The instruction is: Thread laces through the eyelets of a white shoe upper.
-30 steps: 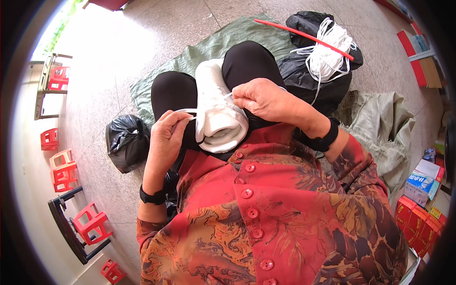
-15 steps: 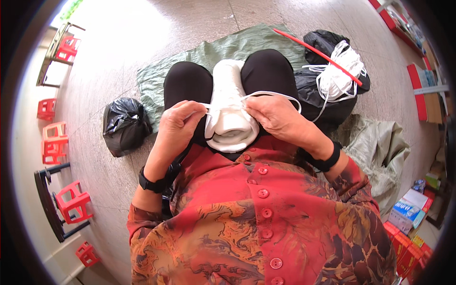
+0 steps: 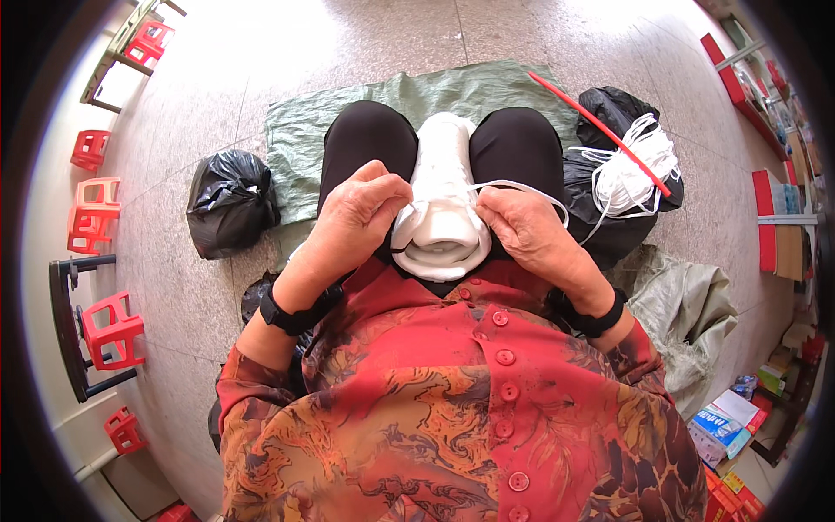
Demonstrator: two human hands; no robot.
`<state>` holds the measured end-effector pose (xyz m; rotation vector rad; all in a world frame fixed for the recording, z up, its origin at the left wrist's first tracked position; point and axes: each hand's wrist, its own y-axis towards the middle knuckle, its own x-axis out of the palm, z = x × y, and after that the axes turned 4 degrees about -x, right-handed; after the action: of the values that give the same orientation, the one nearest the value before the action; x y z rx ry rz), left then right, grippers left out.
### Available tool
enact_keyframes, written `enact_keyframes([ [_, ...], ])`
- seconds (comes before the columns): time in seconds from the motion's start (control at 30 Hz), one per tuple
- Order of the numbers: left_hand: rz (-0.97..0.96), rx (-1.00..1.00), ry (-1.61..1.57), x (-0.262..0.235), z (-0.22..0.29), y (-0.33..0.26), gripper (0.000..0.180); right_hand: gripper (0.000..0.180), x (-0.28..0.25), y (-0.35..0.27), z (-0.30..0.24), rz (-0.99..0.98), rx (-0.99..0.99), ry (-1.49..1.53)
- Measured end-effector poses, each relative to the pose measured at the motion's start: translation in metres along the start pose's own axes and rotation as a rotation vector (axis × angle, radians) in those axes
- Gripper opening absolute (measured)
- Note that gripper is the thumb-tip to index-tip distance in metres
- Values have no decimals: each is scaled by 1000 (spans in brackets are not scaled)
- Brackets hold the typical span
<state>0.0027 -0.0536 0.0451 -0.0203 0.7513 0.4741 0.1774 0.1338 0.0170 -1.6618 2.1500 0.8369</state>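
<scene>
A white shoe (image 3: 442, 222) rests between my black-clad knees, its opening toward me and its toe pointing away. My left hand (image 3: 361, 204) is closed in a pinch at the shoe's left edge, its knuckles raised; a thin white lace shows at its fingertips. On the other side, my right hand (image 3: 532, 228) pinches a white shoelace (image 3: 522, 184) beside the shoe's right edge. That lace runs from the shoe and loops over my right hand. The fingertips of both hands partly cover the eyelet edges.
A bundle of white laces (image 3: 635, 170) and a red stick (image 3: 600, 130) lie on black plastic bags to the right. Under my legs spreads a green woven sheet (image 3: 348, 109). Another black bag (image 3: 230, 204) sits left. Red stools (image 3: 113, 331) line the left wall; boxes (image 3: 726, 424) stand right.
My left hand has turned over and come in closer to the shoe's left edge. My right hand remains pinched on the lace, slightly farther from the shoe's middle. The whole view has shifted.
</scene>
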Motion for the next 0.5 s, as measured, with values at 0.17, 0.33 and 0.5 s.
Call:
enact_keyframes([
  [0.17,19,54,241,3,3,-3,7,10,-1,0,1,-8,11,17],
  [0.33,63,171,405,4,13,-3,12,11,0,0,2,1,-2,0],
  [0.5,53,203,546,8,20,-3,11,13,0,-1,0,21,-11,16],
])
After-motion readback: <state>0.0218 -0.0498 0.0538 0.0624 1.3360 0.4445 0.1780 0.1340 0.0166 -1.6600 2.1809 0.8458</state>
